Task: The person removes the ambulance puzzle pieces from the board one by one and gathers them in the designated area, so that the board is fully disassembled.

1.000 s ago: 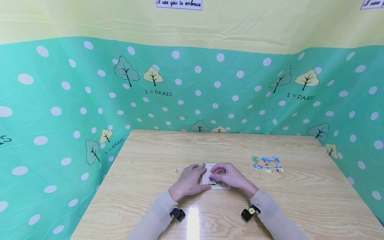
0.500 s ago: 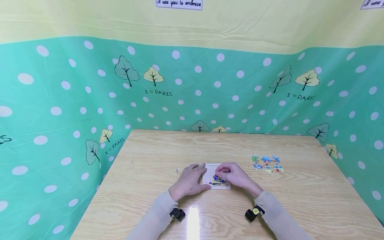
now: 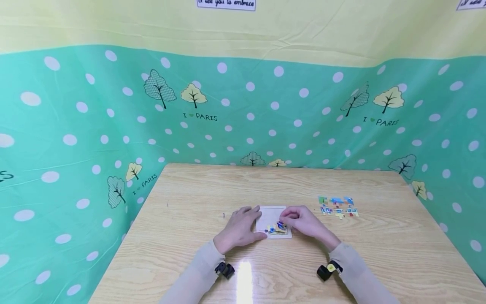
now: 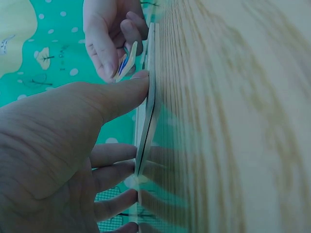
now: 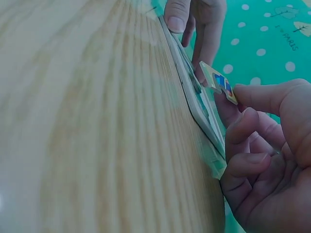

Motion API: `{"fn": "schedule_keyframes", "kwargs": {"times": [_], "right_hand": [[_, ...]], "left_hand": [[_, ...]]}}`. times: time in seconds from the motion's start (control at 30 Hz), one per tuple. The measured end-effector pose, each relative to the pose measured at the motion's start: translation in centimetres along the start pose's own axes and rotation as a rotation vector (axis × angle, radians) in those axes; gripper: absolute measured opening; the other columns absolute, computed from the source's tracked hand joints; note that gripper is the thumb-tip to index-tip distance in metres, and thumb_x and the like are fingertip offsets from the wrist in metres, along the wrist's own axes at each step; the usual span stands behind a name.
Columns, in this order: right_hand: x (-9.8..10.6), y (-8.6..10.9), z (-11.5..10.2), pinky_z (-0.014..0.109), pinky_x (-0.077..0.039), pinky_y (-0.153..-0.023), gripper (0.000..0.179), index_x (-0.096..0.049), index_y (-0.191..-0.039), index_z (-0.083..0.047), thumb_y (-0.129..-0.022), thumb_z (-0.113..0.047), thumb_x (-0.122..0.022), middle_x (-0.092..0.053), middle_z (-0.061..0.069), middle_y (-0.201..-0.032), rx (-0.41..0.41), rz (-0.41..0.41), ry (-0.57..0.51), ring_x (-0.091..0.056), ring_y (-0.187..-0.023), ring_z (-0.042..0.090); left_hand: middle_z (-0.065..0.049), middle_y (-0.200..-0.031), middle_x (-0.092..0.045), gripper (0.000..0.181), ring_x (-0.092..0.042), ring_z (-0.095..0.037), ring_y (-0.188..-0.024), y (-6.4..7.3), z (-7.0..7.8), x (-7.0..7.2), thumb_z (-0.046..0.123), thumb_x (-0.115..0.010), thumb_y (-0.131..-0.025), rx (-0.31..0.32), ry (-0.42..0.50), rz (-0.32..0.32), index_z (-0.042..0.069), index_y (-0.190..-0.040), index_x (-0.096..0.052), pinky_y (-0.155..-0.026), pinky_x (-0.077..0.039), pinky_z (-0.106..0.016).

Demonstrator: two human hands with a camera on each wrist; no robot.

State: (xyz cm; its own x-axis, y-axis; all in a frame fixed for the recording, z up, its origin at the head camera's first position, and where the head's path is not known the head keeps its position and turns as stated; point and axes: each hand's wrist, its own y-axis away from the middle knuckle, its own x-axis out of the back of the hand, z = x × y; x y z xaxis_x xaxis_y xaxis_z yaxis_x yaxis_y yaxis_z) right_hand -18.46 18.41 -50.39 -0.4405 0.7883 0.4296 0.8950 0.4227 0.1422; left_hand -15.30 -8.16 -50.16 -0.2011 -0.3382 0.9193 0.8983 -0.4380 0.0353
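A white puzzle tray (image 3: 270, 214) lies on the table, with several joined or loose puzzle pieces (image 3: 272, 229) along its near side. My left hand (image 3: 240, 228) rests at the tray's left side, its fingers fairly straight. In the left wrist view its thumb (image 4: 124, 94) touches the tray edge. Between thumb and forefinger, my right hand (image 3: 303, 220) pinches a puzzle piece (image 5: 221, 83) with a yellow, blue and red print. That piece is tilted, just above the tray's right part. The right hand's other fingers are curled, as the right wrist view shows.
More puzzle pieces (image 3: 338, 207) lie in rows on the wooden table (image 3: 197, 190), right of the tray. A tiny dark bit (image 3: 224, 215) lies left of my left hand. A green dotted cloth (image 3: 250, 97) hangs behind the table.
My right hand has moved a little to the right over the tray, carrying the puzzle piece, so more of the pieces in the tray show. The left hand has stayed in place.
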Motion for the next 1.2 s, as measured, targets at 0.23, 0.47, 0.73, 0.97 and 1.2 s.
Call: {"fn": "schedule_keyframes", "kwargs": {"times": [0.23, 0.47, 0.73, 0.97, 1.2], "right_hand": [[0.8, 0.7, 0.7, 0.023, -0.051, -0.057, 0.027, -0.075, -0.116, -0.004, -0.103, -0.027, -0.071, -0.077, 0.005, -0.095, -0.027, 0.019, -0.006, -0.060, -0.067, 0.013], [1.5, 1.3, 1.0, 0.022, -0.051, -0.056, 0.030, -0.074, -0.119, 0.000, -0.102, -0.025, -0.072, -0.076, 0.007, -0.097, -0.058, 0.057, -0.017, -0.058, -0.066, 0.012], [2.4, 1.8, 1.5, 0.022, -0.049, -0.055, 0.028, -0.075, -0.119, -0.001, -0.102, -0.024, -0.072, -0.075, 0.005, -0.093, -0.078, 0.089, 0.010, -0.056, -0.063, 0.011], [3.2, 2.4, 2.1, 0.021, -0.047, -0.053, 0.031, -0.073, -0.120, 0.003, -0.102, -0.022, -0.072, -0.073, 0.005, -0.088, -0.074, 0.089, -0.016, -0.054, -0.059, 0.009], [4.4, 3.3, 2.4, 0.022, -0.045, -0.051, 0.032, -0.074, -0.123, 0.002, -0.103, -0.023, -0.071, -0.071, 0.006, -0.086, -0.089, 0.130, 0.012, -0.053, -0.057, 0.010]], "left_hand": [[-0.009, -0.168, -0.047, 0.081, -0.043, -0.037, -0.154, 0.1, 0.1, 0.2, 0.057, -0.078, -0.091, 0.003, 0.007, -0.002, 0.010, -0.154, -0.057, -0.126, -0.037, -0.060], [-0.008, -0.168, -0.047, 0.081, -0.043, -0.037, -0.154, 0.1, 0.1, 0.2, 0.057, -0.078, -0.091, 0.002, 0.007, -0.002, 0.010, -0.154, -0.057, -0.126, -0.037, -0.059], [-0.007, -0.168, -0.046, 0.080, -0.043, -0.037, -0.154, 0.1, 0.1, 0.2, 0.057, -0.077, -0.092, 0.000, 0.012, -0.002, 0.010, -0.154, -0.057, -0.125, -0.037, -0.059], [-0.008, -0.168, -0.046, 0.081, -0.043, -0.037, -0.154, 0.2, 0.1, 0.1, 0.057, -0.077, -0.092, 0.002, 0.012, -0.004, 0.010, -0.154, -0.056, -0.126, -0.037, -0.059], [-0.008, -0.168, -0.047, 0.080, -0.043, -0.038, -0.154, 0.1, 0.1, 0.2, 0.057, -0.077, -0.092, -0.001, 0.016, -0.005, 0.010, -0.154, -0.057, -0.125, -0.037, -0.059]]}}
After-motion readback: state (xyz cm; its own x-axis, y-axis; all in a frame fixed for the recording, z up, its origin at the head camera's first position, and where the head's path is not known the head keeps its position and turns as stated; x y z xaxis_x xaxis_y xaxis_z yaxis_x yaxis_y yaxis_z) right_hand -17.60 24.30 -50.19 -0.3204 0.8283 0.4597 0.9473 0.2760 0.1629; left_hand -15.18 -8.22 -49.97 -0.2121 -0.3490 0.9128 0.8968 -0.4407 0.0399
